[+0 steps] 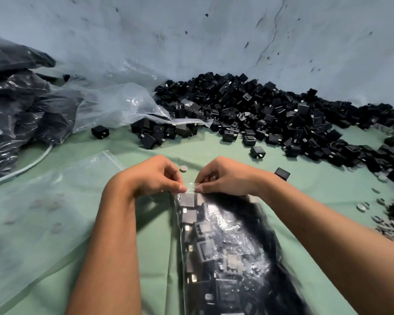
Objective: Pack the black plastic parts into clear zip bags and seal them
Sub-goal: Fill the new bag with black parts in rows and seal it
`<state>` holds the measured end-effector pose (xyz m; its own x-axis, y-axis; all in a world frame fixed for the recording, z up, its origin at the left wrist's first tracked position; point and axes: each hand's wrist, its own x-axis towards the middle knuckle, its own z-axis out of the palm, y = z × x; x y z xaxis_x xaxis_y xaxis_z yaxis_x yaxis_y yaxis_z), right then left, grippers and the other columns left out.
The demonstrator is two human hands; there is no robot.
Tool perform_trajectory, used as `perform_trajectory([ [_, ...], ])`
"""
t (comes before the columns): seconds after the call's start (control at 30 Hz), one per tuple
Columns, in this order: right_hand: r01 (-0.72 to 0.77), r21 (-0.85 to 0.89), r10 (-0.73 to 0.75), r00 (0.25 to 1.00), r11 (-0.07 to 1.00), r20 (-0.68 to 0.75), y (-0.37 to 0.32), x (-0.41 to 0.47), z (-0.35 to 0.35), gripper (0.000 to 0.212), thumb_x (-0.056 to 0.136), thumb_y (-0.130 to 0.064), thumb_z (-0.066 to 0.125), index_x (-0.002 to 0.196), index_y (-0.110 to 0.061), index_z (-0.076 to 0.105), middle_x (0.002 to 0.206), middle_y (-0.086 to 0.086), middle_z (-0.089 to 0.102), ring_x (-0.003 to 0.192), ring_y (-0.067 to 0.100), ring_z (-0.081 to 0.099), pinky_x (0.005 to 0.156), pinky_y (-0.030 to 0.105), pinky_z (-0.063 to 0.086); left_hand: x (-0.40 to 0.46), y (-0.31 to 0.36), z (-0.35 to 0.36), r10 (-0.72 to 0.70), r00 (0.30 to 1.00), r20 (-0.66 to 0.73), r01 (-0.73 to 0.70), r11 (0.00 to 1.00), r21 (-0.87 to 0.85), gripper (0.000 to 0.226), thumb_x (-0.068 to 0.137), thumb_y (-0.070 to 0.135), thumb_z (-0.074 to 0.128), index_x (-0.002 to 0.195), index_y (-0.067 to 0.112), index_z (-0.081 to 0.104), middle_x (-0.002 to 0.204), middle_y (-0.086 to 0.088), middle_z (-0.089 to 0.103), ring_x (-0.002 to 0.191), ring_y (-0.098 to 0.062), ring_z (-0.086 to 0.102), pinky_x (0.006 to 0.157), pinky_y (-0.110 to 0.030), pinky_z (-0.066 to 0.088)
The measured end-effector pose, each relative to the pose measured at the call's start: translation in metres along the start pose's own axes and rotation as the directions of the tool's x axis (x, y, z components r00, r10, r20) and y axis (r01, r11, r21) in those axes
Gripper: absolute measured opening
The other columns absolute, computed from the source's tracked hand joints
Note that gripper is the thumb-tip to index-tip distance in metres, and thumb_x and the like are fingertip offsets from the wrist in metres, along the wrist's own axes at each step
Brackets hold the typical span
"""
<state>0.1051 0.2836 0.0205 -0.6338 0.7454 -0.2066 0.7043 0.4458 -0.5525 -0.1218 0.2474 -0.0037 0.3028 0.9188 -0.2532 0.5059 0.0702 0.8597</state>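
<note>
Both hands were close together at the mouth of a filled zip bag (225, 251): the left hand (152, 178) and the right hand (223, 178) each pinched the clear top strip between thumb and fingertips, nearly touching. The bag, packed with black plastic parts, lay on the green cloth (159, 258) and ran back between the forearms. Just beyond the hands sat a small grey disc (183, 168). A flat empty bag (46, 201) lay to the left. Farther off, a heap of loose black parts (271, 110) stretched along the pale wall (191, 30).
</note>
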Motion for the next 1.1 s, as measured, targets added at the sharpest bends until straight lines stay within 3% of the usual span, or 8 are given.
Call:
perform_trajectory([
  [0.37, -0.099, 0.138, 0.077, 0.985, 0.985, 0.156, -0.009, 0.006, 0.002, 0.014, 0.096, -0.022, 0.073, 0.083, -0.025, 0.073, 0.062, -0.016, 0.064, 0.058, -0.001, 0.054, 0.064, 0.023, 0.043, 0.005, 0.01, 0.006, -0.093, 0.996, 0.006, 0.092, 0.993, 0.079, 0.007, 0.087, 0.011, 0.08, 0.08, 0.014, 0.078, 0.057, 0.005, 0.064, 0.044, -0.006, 0.046, 0.046, -0.018, 0.037],
  [0.47, -0.102, 0.099, 0.086, 0.984, 0.99, 0.153, -0.017, 0.007, 0.001, 0.004, 0.095, -0.025, 0.074, 0.092, -0.026, 0.076, 0.078, -0.012, 0.068, 0.074, 0.006, 0.056, 0.071, 0.025, 0.044, 0.009, 0.009, 0.008, -0.069, 0.998, 0.008, 0.068, 0.995, 0.068, 0.006, 0.087, 0.005, 0.078, 0.087, 0.0, 0.075, 0.053, 0.008, 0.063, 0.067, 0.026, 0.038, 0.044, -0.012, 0.037],
  [0.5, -0.091, 0.074, 0.08, 0.986, 0.993, 0.144, -0.018, 0.008, 0.002, 0.003, 0.095, -0.026, 0.074, 0.095, -0.026, 0.076, 0.084, -0.01, 0.069, 0.079, 0.008, 0.056, 0.075, 0.025, 0.044, 0.009, 0.008, 0.008, -0.049, 0.999, 0.007, 0.049, 0.996, 0.075, 0.007, 0.087, 0.002, 0.078, 0.087, -0.004, 0.074, 0.053, 0.006, 0.063, 0.071, 0.008, 0.016, 0.048, -0.01, 0.038],
  [0.53, -0.08, 0.059, 0.072, 0.989, 0.995, 0.13, -0.018, 0.008, 0.005, 0.003, 0.095, -0.027, 0.074, 0.097, -0.026, 0.076, 0.087, -0.008, 0.069, 0.081, 0.008, 0.056, 0.076, 0.025, 0.044, 0.009, 0.006, 0.008, -0.026, 1.0, 0.011, 0.025, 0.996, 0.091, 0.008, 0.086, 0.0, 0.077, 0.086, -0.006, 0.073, 0.054, 0.003, 0.064, 0.082, 0.03, 0.034, 0.053, -0.008, 0.038],
  [0.6, -0.057, 0.037, 0.053, 0.994, 0.998, 0.098, -0.018, 0.008, 0.01, 0.006, 0.096, -0.027, 0.072, 0.1, -0.023, 0.075, 0.085, -0.007, 0.065, 0.077, 0.008, 0.053, 0.071, 0.022, 0.043, 0.007, 0.004, 0.008, 0.013, 0.999, 0.03, -0.016, 0.993, 0.118, 0.007, 0.086, -0.003, 0.076, 0.085, -0.008, 0.072, 0.057, 0.0, 0.065, 0.077, 0.033, 0.037, 0.059, -0.005, 0.038],
  [0.8, 0.017, -0.228, 0.009, 0.994, 0.974, 0.11, -0.022, 0.01, 0.003, 0.011, 0.096, -0.036, 0.071, 0.099, -0.025, 0.074, 0.084, -0.012, 0.065, 0.077, 0.009, 0.057, 0.071, 0.026, 0.044, 0.001, 0.009, 0.01, 0.008, 0.999, 0.033, -0.012, 0.992, 0.125, 0.019, 0.089, -0.006, 0.072, 0.073, 0.005, 0.07, 0.052, 0.007, 0.06, 0.045, 0.005, 0.048, 0.049, -0.012, 0.038],
  [0.93, -0.09, -0.258, 0.075, 0.995, 0.962, -0.068, -0.006, 0.007, -0.014, 0.034, 0.099, -0.051, 0.061, 0.11, -0.022, 0.075, 0.099, -0.009, 0.07, 0.089, 0.013, 0.063, 0.077, 0.029, 0.049, 0.0, 0.009, 0.011, -0.052, 0.999, -0.015, 0.053, 0.997, 0.051, 0.024, 0.088, -0.001, 0.073, 0.069, 0.013, 0.072, 0.064, 0.001, 0.07, 0.049, -0.014, 0.049, 0.05, -0.022, 0.036],
  [1.1, -0.02, -0.195, -0.034, 0.963, 0.981, -0.267, 0.008, 0.003, -0.022, 0.017, 0.101, -0.025, 0.064, 0.112, -0.02, 0.076, 0.107, -0.007, 0.073, 0.102, 0.017, 0.067, 0.091, 0.033, 0.051, 0.003, 0.015, 0.017, -0.01, 0.999, -0.038, 0.012, 0.998, 0.067, 0.018, 0.085, 0.009, 0.081, 0.07, 0.014, 0.072, 0.086, -0.016, 0.076, 0.066, -0.012, 0.061, 0.05, -0.019, 0.044],
])
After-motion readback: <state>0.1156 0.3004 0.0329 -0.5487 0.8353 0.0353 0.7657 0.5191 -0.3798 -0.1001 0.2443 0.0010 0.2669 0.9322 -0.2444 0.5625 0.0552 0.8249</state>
